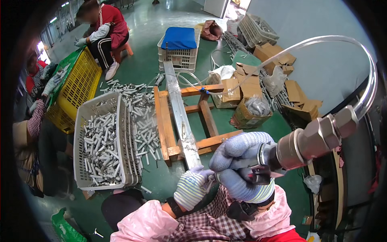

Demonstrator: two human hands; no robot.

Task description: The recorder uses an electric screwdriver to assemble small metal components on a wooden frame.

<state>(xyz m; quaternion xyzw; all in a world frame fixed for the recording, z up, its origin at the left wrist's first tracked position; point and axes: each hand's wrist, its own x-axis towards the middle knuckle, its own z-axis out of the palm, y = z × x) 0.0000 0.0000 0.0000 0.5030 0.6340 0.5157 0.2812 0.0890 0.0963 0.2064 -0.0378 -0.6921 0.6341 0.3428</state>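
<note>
Workshop: crate (126, 151) of small parts (100, 151), hose (373, 72), co-worker (113, 24)

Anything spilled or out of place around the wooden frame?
Yes: small grey tubes lie strewn on the green floor between the off-white crate and wooden frame. Similar pieces fill the crate, so these look spilled, though possibly left there deliberately.

No readable text or numbers
</note>
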